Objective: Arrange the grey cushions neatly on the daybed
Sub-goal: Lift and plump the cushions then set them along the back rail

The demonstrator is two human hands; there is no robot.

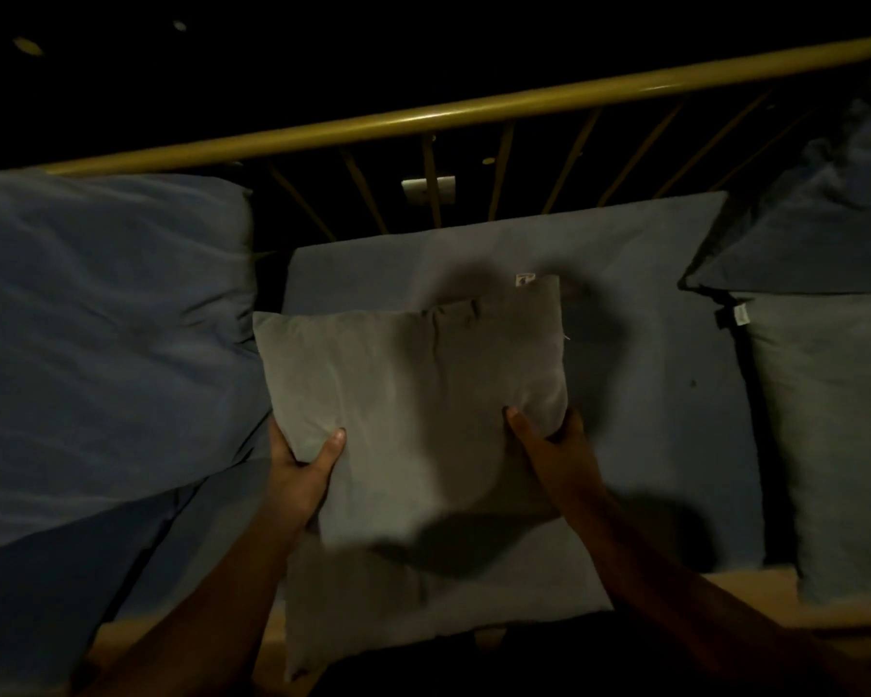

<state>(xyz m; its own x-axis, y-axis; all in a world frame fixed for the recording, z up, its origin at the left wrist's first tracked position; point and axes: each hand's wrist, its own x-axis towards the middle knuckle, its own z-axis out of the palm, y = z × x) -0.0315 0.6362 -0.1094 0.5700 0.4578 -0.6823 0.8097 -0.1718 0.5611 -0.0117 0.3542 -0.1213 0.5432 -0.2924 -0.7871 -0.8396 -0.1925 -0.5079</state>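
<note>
I hold a square grey cushion (413, 389) over the middle of the daybed, its white tag at the far right corner. My left hand (300, 470) grips its near left edge, thumb on top. My right hand (554, 445) grips its near right edge. A second grey cushion (423, 591) lies flat beneath it at the front edge. The blue-grey seat pad (649, 304) of the daybed spreads behind and to the right. The scene is dim.
A big blue pillow (101, 334) fills the left side. At the right, a dark blue pillow (815, 213) leans over a grey cushion (835, 435) lying lengthwise. The yellow wooden back rail (423, 118) with slats runs behind. A wall socket (428, 191) shows through the slats.
</note>
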